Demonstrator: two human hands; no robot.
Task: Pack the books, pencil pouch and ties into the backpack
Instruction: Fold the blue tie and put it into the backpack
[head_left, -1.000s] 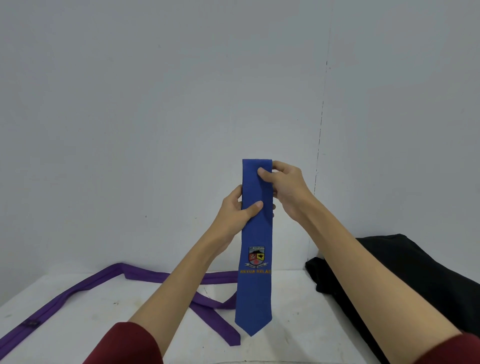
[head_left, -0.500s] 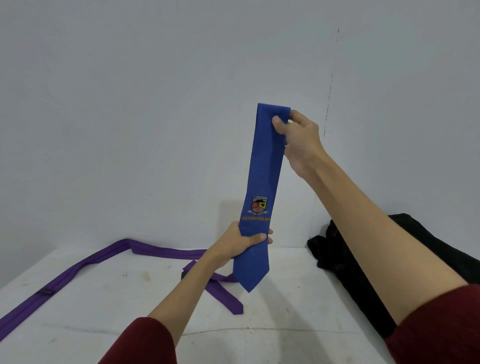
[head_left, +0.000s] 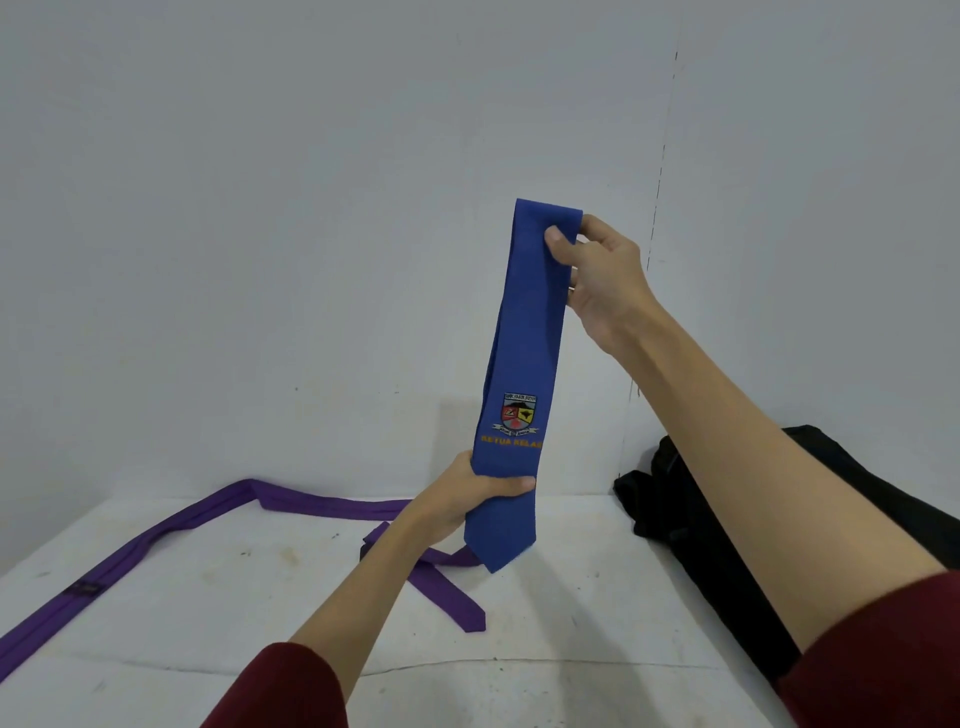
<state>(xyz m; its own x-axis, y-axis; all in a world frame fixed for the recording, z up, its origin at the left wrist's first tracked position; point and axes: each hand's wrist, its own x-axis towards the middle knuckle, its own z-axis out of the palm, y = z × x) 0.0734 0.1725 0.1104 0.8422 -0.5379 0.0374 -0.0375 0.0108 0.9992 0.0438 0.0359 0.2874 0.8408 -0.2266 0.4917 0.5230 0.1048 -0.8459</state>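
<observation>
Two ties and one backpack (head_left: 727, 525): the right hand (head_left: 602, 280) pinches the blue tie (head_left: 524, 353) at top, the left hand (head_left: 467, 499) grips its lower part; the purple tie (head_left: 171, 530) lies on the table (head_left: 545, 649).

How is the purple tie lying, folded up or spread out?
Spread out: the purple tie trails unfolded across the table, its ends crossing near the left hand.

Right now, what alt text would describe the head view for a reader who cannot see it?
Two hands hold a blue tie upright above a white table: the right hand pinches its folded top, the left hand grips it near the pointed tip. A purple tie lies on the table at left, a black backpack at right.
</observation>
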